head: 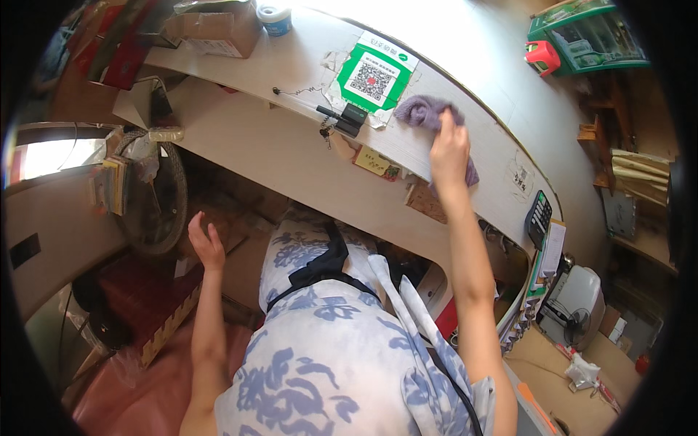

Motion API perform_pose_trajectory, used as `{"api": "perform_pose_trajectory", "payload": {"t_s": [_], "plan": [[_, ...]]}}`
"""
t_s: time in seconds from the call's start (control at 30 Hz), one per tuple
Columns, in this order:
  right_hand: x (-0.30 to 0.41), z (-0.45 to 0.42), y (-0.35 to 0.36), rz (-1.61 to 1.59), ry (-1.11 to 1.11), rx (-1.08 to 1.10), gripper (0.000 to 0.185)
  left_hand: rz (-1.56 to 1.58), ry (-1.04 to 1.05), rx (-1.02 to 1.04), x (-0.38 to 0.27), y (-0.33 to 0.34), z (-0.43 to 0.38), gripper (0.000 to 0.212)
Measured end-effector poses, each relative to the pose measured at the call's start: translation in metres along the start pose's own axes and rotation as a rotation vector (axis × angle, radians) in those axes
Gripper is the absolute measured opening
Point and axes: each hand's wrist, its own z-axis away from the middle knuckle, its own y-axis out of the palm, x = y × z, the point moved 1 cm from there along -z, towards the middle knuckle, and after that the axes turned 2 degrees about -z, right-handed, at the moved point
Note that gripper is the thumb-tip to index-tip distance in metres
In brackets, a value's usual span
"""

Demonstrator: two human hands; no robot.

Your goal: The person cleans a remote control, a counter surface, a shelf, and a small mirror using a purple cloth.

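My right hand (pixel 450 155) grips a purple cloth (pixel 422 111) on the white counter top (pixel 480 136). Part of the cloth bunches up beyond my fingers, and another part hangs out beside my wrist. Just left of the cloth lies a green and white card with a printed code (pixel 376 76), its taped edges worn. A small black device (pixel 351 120) with a coiled cord sits at the counter's near edge. My left hand (pixel 207 242) is held in the air, away from the counter, with its fingers apart and nothing in it.
A cardboard box (pixel 218 32) and a blue and white tub (pixel 274 20) stand on the counter's far left. A black calculator (pixel 539 218) lies near its right end. Below the counter is a lower shelf (pixel 262 147). A bicycle wheel (pixel 180 218) stands at left.
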Motion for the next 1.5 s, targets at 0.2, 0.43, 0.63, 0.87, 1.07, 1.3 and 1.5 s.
{"api": "perform_pose_trajectory", "payload": {"t_s": [0.2,0.43,0.63,0.87,1.07,1.3,1.5], "plan": [[-0.008,0.019,0.008,0.033,-0.046,-0.030,0.030,-0.049,-0.193,-0.008,0.009,-0.014,0.036,0.034],[-0.022,-0.043,0.045,0.059,0.295,-0.087,0.030,-0.071,-0.200,-0.014,0.005,-0.014,0.044,0.035],[0.090,0.023,0.030,-0.258,-0.224,0.008,0.033,0.016,-0.179,0.066,-0.020,-0.013,0.041,0.035],[0.087,0.211,0.061,-1.072,0.852,0.813,0.026,0.138,-0.390,0.021,0.004,0.004,0.057,0.029],[0.184,0.096,0.073,-0.738,0.175,0.513,0.037,0.215,-0.278,0.057,0.004,0.022,0.032,0.030],[0.173,0.045,0.183,-0.211,-0.165,0.199,0.046,0.402,-0.065,0.120,-0.021,0.069,-0.024,0.034],[0.131,0.048,0.189,0.116,0.126,0.253,0.047,0.546,0.059,0.167,-0.044,0.097,-0.040,0.036]]}}
